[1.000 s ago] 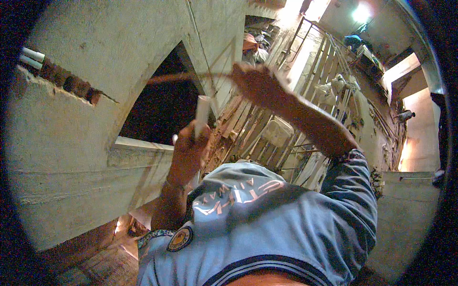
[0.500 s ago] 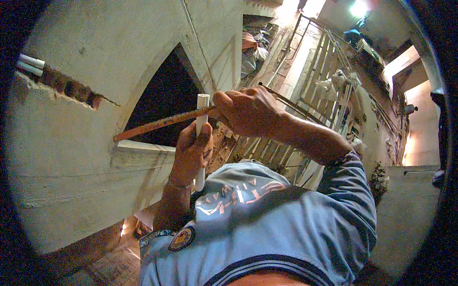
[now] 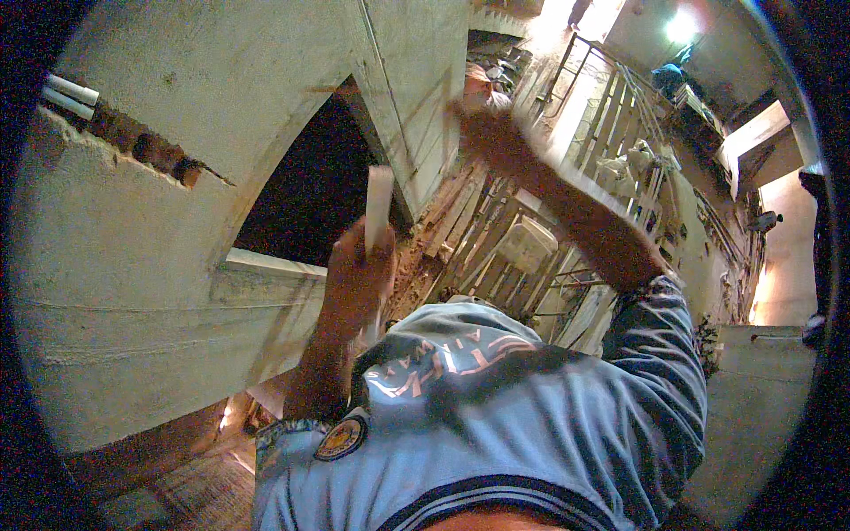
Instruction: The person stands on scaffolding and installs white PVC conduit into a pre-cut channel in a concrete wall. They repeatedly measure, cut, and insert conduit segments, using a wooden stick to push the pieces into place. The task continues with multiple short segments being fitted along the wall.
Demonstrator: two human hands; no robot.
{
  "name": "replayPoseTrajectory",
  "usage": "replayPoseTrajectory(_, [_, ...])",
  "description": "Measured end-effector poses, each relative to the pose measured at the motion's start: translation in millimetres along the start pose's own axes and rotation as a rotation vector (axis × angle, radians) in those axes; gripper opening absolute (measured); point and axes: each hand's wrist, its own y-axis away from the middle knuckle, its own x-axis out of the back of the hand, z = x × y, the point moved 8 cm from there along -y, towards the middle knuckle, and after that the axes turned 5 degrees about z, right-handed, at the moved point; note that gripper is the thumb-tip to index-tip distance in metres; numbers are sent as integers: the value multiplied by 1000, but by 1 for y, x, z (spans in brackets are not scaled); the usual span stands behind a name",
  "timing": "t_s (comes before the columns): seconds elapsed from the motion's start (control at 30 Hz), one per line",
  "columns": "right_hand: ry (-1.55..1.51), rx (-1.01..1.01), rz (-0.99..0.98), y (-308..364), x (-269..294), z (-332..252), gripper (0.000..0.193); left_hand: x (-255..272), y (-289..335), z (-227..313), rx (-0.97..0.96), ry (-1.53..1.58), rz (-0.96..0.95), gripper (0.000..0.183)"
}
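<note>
My left hand [image 3: 359, 265] is closed around a white plastic pipe [image 3: 379, 199], held upright in front of the wall opening. The pipe's top end sticks out above my fingers; its lower part is mostly hidden behind the hand and wrist. My right hand [image 3: 496, 133] is raised to the right of the pipe and apart from it. Motion smears its fingers, so I cannot make out their shape or whether they hold anything. No clear outline of the rusty bar shows at this moment.
A dark triangular opening [image 3: 305, 186] cuts the plastered wall [image 3: 159, 292] at left. White pipe ends [image 3: 71, 96] sit in a broken groove there. Wooden slats [image 3: 602, 115], a metal frame [image 3: 567, 71] and plastic sheeting [image 3: 637, 159] lie below, to the right.
My right hand has swung up and away from the white pipe. The rusty bar that crossed the pipe has left its place there. My left hand still grips the pipe.
</note>
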Motion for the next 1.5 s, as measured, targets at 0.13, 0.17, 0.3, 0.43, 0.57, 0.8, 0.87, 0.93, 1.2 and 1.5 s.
replayPoseTrajectory(0.13, [100, -316, 113, 17, 6, 119, 22, 18, 19, -15, 253, 160, -81, 30])
replayPoseTrajectory(0.17, [32, -502, -141, 34, -20, 137, 26, 25, 22, -29, 418, 229, -38, 30])
replayPoseTrajectory(0.3, [-286, -320, -82, 43, -22, 64, 12, 3, 2, -31, 385, 388, -128, 32])
replayPoseTrajectory(0.43, [-438, 39, 42, 17, 40, -41, 19, -13, -5, -26, 396, 436, -186, 33])
replayPoseTrajectory(0.57, [-583, 43, 0, 3, 60, -71, 25, -12, -10, -31, 381, 486, -208, 32])
replayPoseTrajectory(0.8, [-430, -75, -61, 15, 27, -45, 19, -12, -8, -29, 314, 386, -92, 35])
replayPoseTrajectory(0.87, [-264, -106, -127, 8, 14, -8, 16, -9, 3, 9, -45, 44, -72, 34])
replayPoseTrajectory(0.93, [-83, -351, -275, 10, -13, 68, 24, -18, 15, 26, -89, 34, -219, 42])
replayPoseTrajectory(1.2, [-960, -573, 94, 97, -79, 101, 31, 0, -25, -7, 15, -65, 55, 36])
replayPoseTrajectory(1.5, [-1435, -658, 135, 56, 9, -6, 41, -17, -45, 27, -493, -821, 325, 22])
